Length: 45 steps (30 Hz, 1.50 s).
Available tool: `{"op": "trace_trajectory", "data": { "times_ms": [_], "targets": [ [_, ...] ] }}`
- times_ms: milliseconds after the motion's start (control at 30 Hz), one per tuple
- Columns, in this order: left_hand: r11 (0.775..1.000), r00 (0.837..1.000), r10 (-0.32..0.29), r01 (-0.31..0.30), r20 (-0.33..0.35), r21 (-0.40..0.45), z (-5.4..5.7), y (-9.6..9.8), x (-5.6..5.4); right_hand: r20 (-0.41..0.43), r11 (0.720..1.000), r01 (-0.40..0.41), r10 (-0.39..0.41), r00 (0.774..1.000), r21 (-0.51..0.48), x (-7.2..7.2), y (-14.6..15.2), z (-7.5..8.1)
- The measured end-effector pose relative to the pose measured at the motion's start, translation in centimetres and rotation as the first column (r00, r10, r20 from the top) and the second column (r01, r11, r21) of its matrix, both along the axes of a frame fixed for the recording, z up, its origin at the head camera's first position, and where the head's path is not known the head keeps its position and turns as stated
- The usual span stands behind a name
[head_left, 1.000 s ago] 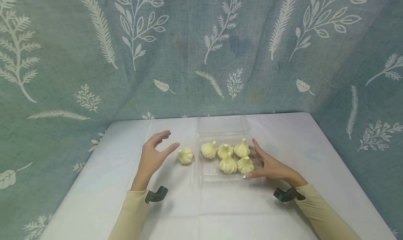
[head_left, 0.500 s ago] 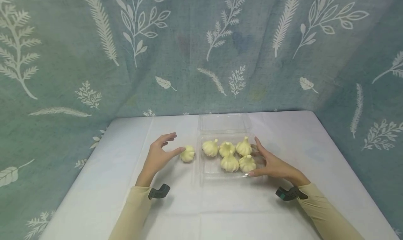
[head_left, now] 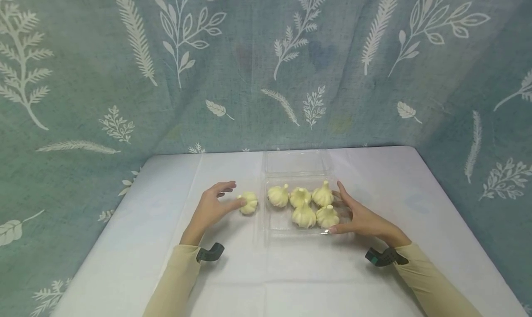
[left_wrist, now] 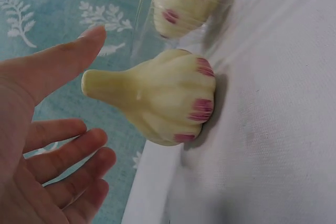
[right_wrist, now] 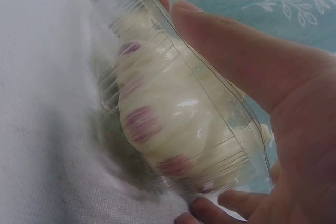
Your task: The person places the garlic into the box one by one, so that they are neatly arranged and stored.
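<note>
A pale yellow garlic bulb (head_left: 250,204) stands alone on the white cloth, left of a clear plastic clamshell box (head_left: 277,223). My left hand (head_left: 211,209) is around its near left side, thumb and fingers spread. In the left wrist view the loose bulb (left_wrist: 163,98) shows purple marks at its base, and its stem points toward the gap between the thumb (left_wrist: 68,59) and the relaxed fingers. Several more garlic bulbs (head_left: 304,215) sit in the box. My right hand (head_left: 363,222) holds the box's right side, thumb at the front corner and fingers along the side wall.
The box's transparent lid (head_left: 297,162) lies folded back toward the table's far edge. White cloth covers the table (head_left: 316,271). A blue-green curtain (head_left: 249,67) with white leaf prints hangs behind and at both sides.
My left hand has moved right to the loose bulb, its thumb now overlapping the bulb in the head view. My right hand stays on the box. The head view has shifted slightly.
</note>
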<state>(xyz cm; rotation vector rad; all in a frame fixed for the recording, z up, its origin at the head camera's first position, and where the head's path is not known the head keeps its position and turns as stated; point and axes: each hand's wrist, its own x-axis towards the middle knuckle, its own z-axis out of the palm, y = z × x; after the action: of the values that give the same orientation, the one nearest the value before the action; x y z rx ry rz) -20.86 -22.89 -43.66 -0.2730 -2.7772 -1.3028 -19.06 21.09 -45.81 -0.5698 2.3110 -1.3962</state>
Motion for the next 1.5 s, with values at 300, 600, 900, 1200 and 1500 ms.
{"op": "trace_trajectory", "data": {
  "times_ms": [300, 600, 900, 1200, 1500],
  "targets": [
    [0.998, 0.997, -0.006, 0.011, 0.073, -0.069, -0.8, 0.1, 0.0, 0.018, 1.0, 0.01, -0.01, 1.0, 0.012, -0.2, -0.1, 0.1],
    [0.995, 0.998, -0.03, 0.035, 0.059, -0.091, -1.0, 0.5, -0.1, 0.011, 1.0, 0.004, -0.004, 1.0, -0.013, -0.1, 0.1, 0.1],
    [0.991, 0.997, -0.032, 0.041, 0.074, -0.124, -1.3, 0.6, 0.0, 0.026, 1.0, -0.003, 0.004, 1.0, -0.025, -0.1, 0.0, 0.0],
    [0.989, 0.996, -0.013, 0.026, 0.089, -0.147, -1.8, 0.5, 0.0, 0.017, 1.0, -0.003, 0.004, 1.0, -0.022, 0.3, 0.0, 0.1],
    [0.99, 0.998, -0.007, 0.016, 0.066, -0.141, -2.1, 0.5, -0.2, -0.016, 1.0, -0.006, 0.006, 1.0, -0.009, 0.2, 0.0, 0.2]
  ]
}}
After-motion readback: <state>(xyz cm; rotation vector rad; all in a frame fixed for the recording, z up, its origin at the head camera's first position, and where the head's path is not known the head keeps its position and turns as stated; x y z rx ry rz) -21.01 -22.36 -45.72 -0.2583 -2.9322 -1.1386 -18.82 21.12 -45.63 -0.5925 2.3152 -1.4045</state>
